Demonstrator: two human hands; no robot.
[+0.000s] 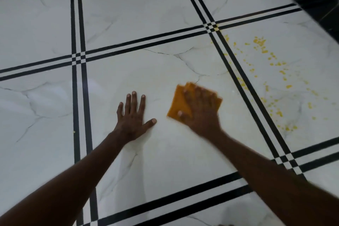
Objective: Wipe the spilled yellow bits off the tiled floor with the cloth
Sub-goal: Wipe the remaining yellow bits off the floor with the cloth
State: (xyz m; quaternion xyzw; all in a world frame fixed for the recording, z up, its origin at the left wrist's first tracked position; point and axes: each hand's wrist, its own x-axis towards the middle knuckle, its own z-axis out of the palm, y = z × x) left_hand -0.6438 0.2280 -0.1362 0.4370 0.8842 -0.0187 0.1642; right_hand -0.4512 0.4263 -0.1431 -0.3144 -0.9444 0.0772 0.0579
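Mid-wipe, by the look of it, with most of the job ahead: right hand (200,110) pressed flat on the folded orange cloth (178,105), fingers spread and fairly straight over it, thumb laid along the near edge rather than pinching, outline smeared by motion blur. Left hand (133,113) planted palm-down on the tiled floor (128,24) just beside, fingers straight and splayed, gripping nothing, probably propping body weight. Cloth on the middle tile, short of the spill. Yellow bits (271,71) scattered over the next tile to the right, beyond the double black stripe (244,82), a few specks lying on or against that stripe, the densest cluster toward the far end and a loose trail running nearer. Next move, judged from this: a reach rightward across the stripe, cloth kept flat and pressed, then a gathering sweep so the crumbs collect instead of scattering. Risk of small pieces skating ahead of the cloth on so slick a surface. Floor glossy, pale marble-look with thin grey veins, square tiles framed by paired black bands crossing in small checkered corners. Cloth soft, matte, folded to a rough square. Bits small, irregular, bright, crumb-like; exact substance impossible to tell.
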